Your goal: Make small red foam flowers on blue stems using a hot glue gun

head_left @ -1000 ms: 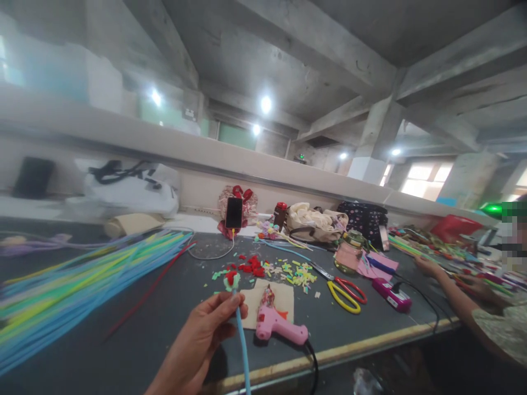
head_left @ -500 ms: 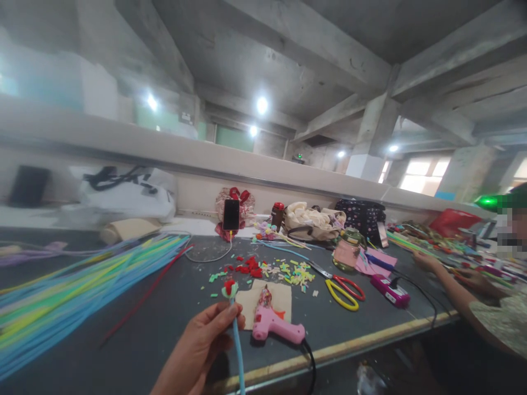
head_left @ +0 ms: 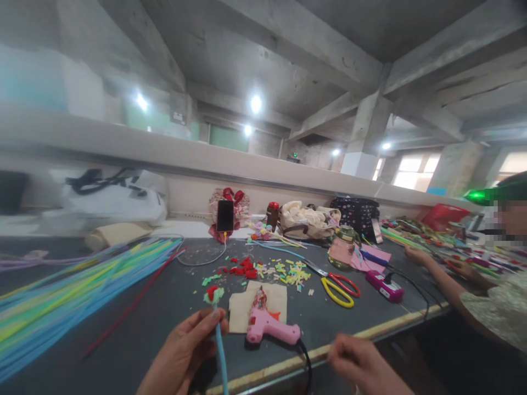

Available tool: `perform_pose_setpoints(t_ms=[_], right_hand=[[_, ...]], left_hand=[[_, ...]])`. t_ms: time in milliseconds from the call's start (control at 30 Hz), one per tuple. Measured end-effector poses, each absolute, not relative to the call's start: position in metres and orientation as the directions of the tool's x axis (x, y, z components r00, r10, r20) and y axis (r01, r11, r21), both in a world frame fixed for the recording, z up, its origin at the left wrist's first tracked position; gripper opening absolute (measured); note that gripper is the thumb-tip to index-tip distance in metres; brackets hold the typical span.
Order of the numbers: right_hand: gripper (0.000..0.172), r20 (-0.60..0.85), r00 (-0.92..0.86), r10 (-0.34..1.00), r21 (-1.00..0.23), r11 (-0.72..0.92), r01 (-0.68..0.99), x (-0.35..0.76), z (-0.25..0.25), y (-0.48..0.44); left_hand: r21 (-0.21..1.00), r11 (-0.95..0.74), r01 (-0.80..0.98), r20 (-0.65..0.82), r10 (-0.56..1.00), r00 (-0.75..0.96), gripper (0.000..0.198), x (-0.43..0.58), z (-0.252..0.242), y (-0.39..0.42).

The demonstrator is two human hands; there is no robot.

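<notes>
My left hand (head_left: 183,354) pinches a blue pipe-cleaner stem (head_left: 221,359) upright; a small red and pale-green flower head (head_left: 213,294) sits at its top. My right hand (head_left: 362,365) hovers at the table's near edge, to the right of a pink glue gun (head_left: 267,327), fingers curled and blurred, with nothing visible in them. The glue gun lies on a piece of cardboard (head_left: 241,310), its black cord (head_left: 304,359) running off the front edge.
A fan of blue, green and yellow pipe cleaners (head_left: 69,296) covers the left of the table. Cut scraps (head_left: 267,270), yellow and red scissors (head_left: 340,285), a propped phone (head_left: 225,215), bags and a jar lie behind. Another person (head_left: 473,291) works at the right.
The view has swung slightly right. My right hand has come into view at the lower right. My left hand with the stem has shifted a little left and down.
</notes>
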State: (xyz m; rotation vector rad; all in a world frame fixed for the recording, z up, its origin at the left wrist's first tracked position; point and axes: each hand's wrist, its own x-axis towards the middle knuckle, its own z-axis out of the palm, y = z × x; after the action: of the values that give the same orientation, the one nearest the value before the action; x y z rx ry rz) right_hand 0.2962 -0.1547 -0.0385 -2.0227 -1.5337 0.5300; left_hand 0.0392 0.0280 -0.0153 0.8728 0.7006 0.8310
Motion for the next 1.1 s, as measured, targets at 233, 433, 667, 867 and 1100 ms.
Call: perform_pose_setpoints(t_ms=[233, 433, 667, 867, 1100], right_hand=[[0.018, 0.228, 0.356, 0.906, -0.344, -0.267, 0.9, 0.362, -0.004, -0.051], [0.019, 0.234, 0.414, 0.88, -0.104, -0.401, 0.91, 0.39, -0.008, -0.003], [0.021, 0.203, 0.35, 0.915, 0.033, -0.363, 0.931, 0.394, -0.012, 0.016], [0.022, 0.171, 0.354, 0.92, 0.049, -0.367, 0.929, 0.397, -0.013, 0.026], [0.023, 0.194, 0.361, 0.912, -0.02, -0.364, 0.931, 0.405, -0.017, 0.025]], left_hand=[[0.857, 0.37, -0.358, -0.22, 0.892, 0.394, 0.025, 0.034, -0.018, 0.03], [0.865, 0.345, -0.365, -0.183, 0.893, 0.41, 0.023, 0.033, -0.018, 0.025], [0.879, 0.338, -0.337, -0.174, 0.884, 0.434, 0.023, 0.034, -0.022, 0.027], [0.876, 0.343, -0.34, -0.161, 0.871, 0.464, 0.023, 0.032, -0.022, 0.028], [0.874, 0.329, -0.356, -0.149, 0.881, 0.449, 0.022, 0.033, -0.022, 0.025]])
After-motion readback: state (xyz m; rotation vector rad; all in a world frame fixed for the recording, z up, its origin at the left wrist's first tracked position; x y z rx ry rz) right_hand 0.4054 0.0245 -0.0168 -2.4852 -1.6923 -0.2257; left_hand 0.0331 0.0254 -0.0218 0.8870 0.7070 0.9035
